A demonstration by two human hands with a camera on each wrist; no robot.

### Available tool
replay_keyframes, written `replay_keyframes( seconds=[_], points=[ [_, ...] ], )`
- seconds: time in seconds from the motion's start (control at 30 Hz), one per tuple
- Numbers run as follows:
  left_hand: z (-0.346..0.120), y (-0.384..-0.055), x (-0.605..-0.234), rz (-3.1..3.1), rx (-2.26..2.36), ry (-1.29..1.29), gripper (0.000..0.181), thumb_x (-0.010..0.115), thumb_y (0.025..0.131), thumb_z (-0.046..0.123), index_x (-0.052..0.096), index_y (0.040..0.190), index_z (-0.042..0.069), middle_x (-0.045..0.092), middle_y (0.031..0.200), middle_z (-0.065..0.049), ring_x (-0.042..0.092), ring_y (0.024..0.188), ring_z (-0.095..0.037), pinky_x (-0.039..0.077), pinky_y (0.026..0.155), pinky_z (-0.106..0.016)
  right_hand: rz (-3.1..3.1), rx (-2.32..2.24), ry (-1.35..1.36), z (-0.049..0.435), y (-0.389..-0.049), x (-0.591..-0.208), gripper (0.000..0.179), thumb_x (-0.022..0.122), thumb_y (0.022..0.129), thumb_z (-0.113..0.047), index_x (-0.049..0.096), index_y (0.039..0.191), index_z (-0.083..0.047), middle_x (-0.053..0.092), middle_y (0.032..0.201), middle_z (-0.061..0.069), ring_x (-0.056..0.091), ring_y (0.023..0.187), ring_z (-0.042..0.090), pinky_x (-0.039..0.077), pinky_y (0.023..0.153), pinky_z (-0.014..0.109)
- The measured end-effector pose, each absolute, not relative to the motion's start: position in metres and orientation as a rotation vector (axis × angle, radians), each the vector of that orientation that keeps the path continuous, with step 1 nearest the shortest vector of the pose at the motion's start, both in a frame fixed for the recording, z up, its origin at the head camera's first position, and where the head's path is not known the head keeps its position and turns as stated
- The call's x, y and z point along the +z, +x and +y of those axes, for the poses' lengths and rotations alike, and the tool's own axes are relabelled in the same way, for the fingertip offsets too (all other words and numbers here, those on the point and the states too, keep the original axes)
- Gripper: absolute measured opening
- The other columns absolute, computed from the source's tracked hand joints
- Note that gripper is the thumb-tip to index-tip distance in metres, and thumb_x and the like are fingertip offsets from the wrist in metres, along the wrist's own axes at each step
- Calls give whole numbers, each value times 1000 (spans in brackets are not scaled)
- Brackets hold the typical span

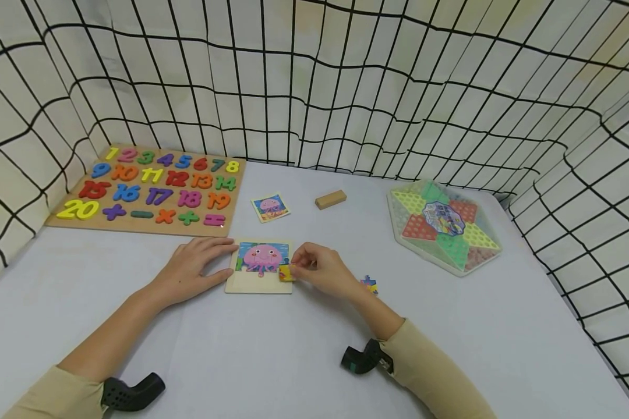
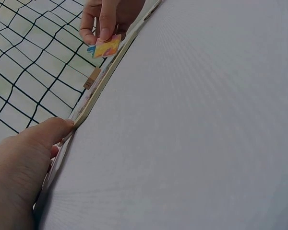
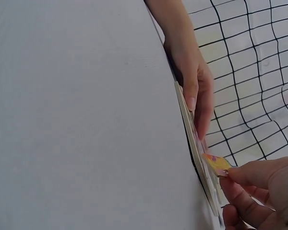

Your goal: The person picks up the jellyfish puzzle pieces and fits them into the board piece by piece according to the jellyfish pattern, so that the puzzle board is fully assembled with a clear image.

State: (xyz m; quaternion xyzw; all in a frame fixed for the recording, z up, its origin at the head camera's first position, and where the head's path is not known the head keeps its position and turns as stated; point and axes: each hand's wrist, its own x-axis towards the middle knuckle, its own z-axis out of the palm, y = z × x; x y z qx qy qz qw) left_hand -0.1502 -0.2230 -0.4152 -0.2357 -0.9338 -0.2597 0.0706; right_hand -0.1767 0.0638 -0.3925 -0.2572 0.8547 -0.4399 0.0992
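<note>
Picture board, jigsaw type, one piece in hand

Jigsaw piece (image 1: 285,273): one, yellow, pinched between thumb and fingers of the right hand (image 1: 322,271), at the right edge of the picture board (image 1: 231,286). The board's bare strip (image 1: 259,285), long axis left to right, lies below the jellyfish picture (image 1: 262,256) and runs leftward from the piece. Right hand the nearer. Wrist views show the piece tilted; contact with the board cannot be told.

Left hand (image 1: 196,267): fingers extended, touching the board's left edge, gripping nothing. Hands apart, board between.

Count: picture board, one; loose pieces (image 1: 369,284) by the right forearm, at least one, partly hidden; picture card (image 1: 271,208), one; wooden block (image 1: 331,199), one; number board (image 1: 136,226), one, bearing twenty numbers and five signs; hexagonal game box (image 1: 442,227), one.
</note>
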Motion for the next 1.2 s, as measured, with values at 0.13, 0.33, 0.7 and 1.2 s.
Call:
replay_keyframes(
  seconds=[0.13, 0.33, 0.7, 1.2],
  points=[
    [-223, -150, -416, -2810, -777, -704, 49, 63, 85, 35, 54, 127, 10, 47, 132, -12, 35, 123, -34, 25, 92, -56, 2506, -1309, -800, 55, -177, -395, 10, 67, 84, -11, 60, 91, -10, 59, 79, -3, 51, 70, 10, 41, 56, 20],
    [-223, -150, -414, -2833, -772, -690, 50, 62, 86, 36, 54, 128, 11, 47, 133, -12, 34, 124, -34, 25, 93, -57, 2462, -1322, -812, 40, -174, -396, 10, 67, 83, -11, 60, 91, -9, 60, 78, -3, 53, 69, 8, 42, 57, 18],
    [-225, -152, -417, -2821, -756, -692, 50, 61, 86, 37, 54, 128, 11, 46, 134, -12, 35, 124, -33, 25, 93, -57, 2500, -1287, -820, 22, -173, -396, 10, 67, 83, -13, 60, 90, -10, 59, 76, -4, 52, 69, 6, 41, 59, 17],
    [-225, -150, -414, -2822, -751, -716, 49, 61, 86, 35, 54, 127, 9, 47, 134, -12, 36, 123, -34, 27, 90, -55, 2494, -1275, -852, 5, -174, -395, 9, 67, 84, -16, 63, 89, -10, 62, 74, -6, 54, 66, 3, 44, 59, 16]
  ],
)
